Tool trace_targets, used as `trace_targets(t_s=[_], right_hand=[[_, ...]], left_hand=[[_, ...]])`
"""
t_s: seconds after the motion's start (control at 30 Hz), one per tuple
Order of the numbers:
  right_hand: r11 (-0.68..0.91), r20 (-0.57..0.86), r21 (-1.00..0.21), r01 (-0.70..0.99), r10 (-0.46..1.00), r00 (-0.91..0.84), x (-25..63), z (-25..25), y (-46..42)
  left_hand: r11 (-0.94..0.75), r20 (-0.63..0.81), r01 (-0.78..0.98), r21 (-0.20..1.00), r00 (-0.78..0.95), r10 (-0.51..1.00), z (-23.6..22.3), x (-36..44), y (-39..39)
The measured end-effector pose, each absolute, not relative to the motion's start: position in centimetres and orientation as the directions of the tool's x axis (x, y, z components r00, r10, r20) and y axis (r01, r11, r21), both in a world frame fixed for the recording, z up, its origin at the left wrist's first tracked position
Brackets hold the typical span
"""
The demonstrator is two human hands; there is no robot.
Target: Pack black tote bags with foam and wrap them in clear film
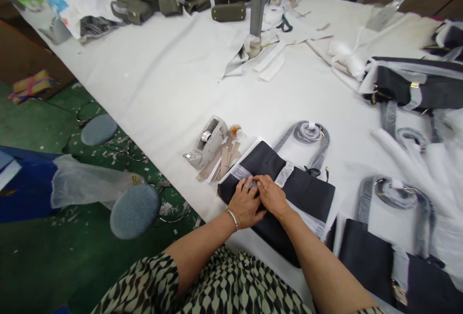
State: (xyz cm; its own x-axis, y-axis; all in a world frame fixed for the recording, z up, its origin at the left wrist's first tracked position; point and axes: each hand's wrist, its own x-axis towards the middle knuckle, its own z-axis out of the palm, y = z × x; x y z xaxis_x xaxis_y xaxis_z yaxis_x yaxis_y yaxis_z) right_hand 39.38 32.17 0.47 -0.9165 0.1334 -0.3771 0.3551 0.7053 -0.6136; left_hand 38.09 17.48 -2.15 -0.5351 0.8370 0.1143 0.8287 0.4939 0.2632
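A black handbag (307, 193) lies on the white-covered table in front of me, with clear protective film (285, 174) around its middle strap and along its band. My left hand (246, 204), a bracelet at its wrist, rests on the bag's left part with its fingers spread over the film-covered band. Right beside it, my right hand (271, 196) has its fingers bent and held together, the tips touching the band near my left fingers. Whatever may be between those tips is hidden. The bag's wrapped handle (310, 133) loops up behind it.
Left of the bag stand a tape dispenser (211, 140) and a bunch of paper strips (222, 162). Another black handbag (365, 246) lies at right, more (434, 87) farther back. Olive bags (228, 10) crowd the far edge near a metal post (257, 5). Stools (135, 210) stand at left.
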Motion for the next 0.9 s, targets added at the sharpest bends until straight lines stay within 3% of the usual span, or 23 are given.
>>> trace_targets(t_s=[0.2, 0.37, 0.5, 0.67, 0.9], right_hand=[[0.862, -0.190, -0.459, 0.216, 0.142, -0.971, 40.7, 0.1, 30.8], [0.898, -0.116, -0.398, 0.186, 0.152, -0.982, 41.3, -0.2, 30.2], [0.901, -0.114, -0.403, 0.163, 0.127, -0.985, 41.3, -0.3, 30.4], [0.872, -0.103, -0.468, 0.145, 0.110, -0.989, 41.6, -0.4, 31.0], [0.817, 0.105, -0.568, 0.100, 0.192, -0.976, 42.8, -1.3, 32.2]], left_hand=[[0.429, 0.166, 0.857, 0.286, -0.485, 0.859, 0.2, 37.4, 13.5], [0.488, 0.115, 0.866, 0.111, -0.499, 0.859, 1.3, 36.0, 12.8], [0.546, 0.008, 0.837, 0.024, -0.547, 0.837, 0.0, 34.6, 13.9], [0.572, -0.038, 0.820, 0.027, -0.571, 0.820, -1.0, 34.3, 14.2], [0.580, -0.032, 0.814, 0.028, -0.579, 0.815, -1.1, 34.5, 13.9]])
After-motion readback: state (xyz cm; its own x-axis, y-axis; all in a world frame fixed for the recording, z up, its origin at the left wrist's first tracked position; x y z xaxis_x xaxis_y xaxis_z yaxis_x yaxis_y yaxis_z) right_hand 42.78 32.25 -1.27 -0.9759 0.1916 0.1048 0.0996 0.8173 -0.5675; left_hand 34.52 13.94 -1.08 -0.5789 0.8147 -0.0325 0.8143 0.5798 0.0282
